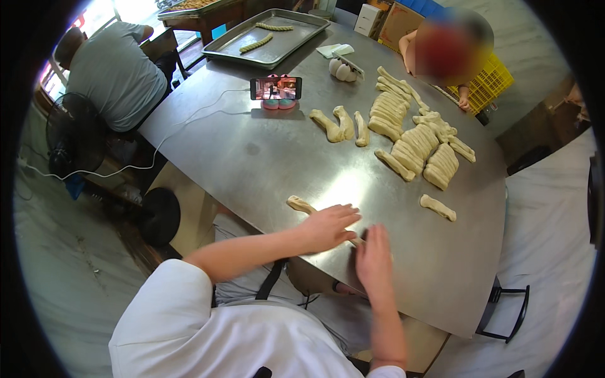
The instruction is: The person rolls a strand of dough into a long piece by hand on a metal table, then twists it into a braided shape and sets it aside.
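A long, pale, soft dough strip (pixel 301 205) lies along the near edge of the shiny grey metal counter (pixel 252 173). The left hand (pixel 326 228) is nearer its bare left end; the right hand (pixel 374 257) seems to hide the other. Both hands' fingers are straight and open.

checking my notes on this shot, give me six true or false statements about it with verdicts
1. The phone is on a pink stand. True.
2. The right hand is a clenched fist. False: the right hand has its fingers stretched out.
3. A dough strip runs under the left hand. True.
4. The crate is blue. False: the crate is yellow.
5. Two dough twists lie in the tray. True.
6. The fan is right of the phone. False: the fan is left of it.
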The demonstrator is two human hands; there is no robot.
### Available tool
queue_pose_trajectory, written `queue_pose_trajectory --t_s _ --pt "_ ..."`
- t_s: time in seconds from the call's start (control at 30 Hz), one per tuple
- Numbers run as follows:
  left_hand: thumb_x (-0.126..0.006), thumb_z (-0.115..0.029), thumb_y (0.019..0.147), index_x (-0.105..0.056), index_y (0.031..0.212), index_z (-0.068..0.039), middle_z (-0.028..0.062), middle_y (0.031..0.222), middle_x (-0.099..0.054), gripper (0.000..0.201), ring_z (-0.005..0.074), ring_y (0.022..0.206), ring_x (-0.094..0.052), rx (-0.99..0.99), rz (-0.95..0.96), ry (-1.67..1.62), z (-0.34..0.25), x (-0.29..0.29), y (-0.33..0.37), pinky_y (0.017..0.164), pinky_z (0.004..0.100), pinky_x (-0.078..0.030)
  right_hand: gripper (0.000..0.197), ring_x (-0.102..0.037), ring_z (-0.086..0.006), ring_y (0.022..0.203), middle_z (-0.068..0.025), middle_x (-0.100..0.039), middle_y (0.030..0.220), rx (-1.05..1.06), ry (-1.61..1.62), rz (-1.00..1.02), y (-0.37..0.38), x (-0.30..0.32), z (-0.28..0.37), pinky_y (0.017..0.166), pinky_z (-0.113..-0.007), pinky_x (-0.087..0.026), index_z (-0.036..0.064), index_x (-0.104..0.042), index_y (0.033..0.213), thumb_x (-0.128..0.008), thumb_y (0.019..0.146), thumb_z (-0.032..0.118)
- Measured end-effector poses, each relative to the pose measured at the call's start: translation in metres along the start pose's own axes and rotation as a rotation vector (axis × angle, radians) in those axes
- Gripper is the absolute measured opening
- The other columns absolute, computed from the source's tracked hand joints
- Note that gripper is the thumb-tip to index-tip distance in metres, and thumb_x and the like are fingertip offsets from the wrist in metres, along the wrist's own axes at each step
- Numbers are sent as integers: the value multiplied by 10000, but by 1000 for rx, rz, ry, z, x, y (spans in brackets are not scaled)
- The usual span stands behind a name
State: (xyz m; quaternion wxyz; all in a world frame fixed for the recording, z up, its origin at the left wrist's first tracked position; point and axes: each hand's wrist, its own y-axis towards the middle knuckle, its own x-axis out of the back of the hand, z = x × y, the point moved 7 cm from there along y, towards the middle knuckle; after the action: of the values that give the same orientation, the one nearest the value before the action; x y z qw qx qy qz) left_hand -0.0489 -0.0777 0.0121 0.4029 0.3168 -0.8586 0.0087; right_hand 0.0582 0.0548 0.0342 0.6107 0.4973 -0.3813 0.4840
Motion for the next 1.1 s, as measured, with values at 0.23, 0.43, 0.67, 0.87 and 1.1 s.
queue_pose_trajectory --t_s 0.23,0.43,0.67,0.87,1.1 --pt "-511 -549 1111 -463 1690 -217 62 1768 -410 669 435 1630 -328 31 129 597 -6 -23 -14 1245 817 -193 671 -311 -479 1632 -284 -384 1732 -123 -63 150 -22 -40 -3 1297 -693 -230 -79 -421 1631 -576 1091 288" --pt "-482 -553 1126 -490 1672 -204 98 1747 -438 648 406 1643 -313 144 3 486 51 18 -14 1298 747 -148 685 -290 -397 1662 -125 -357 1793 -188 -104 280 -15 -22 -41 1313 -688 -194 54 -424 1685 -524 1100 396" --pt "-508 -533 1120 -510 1648 -187 161 1729 -446 631 415 1639 -316 265 -23 621 74 69 2 1353 620 -164 683 -275 -409 1664 -141 -346 1795 -414 -227 74 -3 -2 -129 1338 -647 -170 77 -382 1718 -511 1105 348" --pt "-507 -498 1117 -492 1634 -58 205 1731 -426 679 414 1644 -308 226 38 652 77 92 -49 1351 568 -219 642 -242 -374 1681 -197 -313 1797 -317 -98 307 -71 4 -96 1361 -602 -108 20 -360 1711 -446 1144 309" --pt "-542 -588 1089 -470 1667 -105 192 1754 -401 757 397 1662 -284 135 30 485 120 110 -58 1366 567 -171 682 -216 -421 1682 -255 -304 1784 -308 -45 210 -90 6 -101 1358 -603 -120 -19 -331 1708 -456 1143 342"
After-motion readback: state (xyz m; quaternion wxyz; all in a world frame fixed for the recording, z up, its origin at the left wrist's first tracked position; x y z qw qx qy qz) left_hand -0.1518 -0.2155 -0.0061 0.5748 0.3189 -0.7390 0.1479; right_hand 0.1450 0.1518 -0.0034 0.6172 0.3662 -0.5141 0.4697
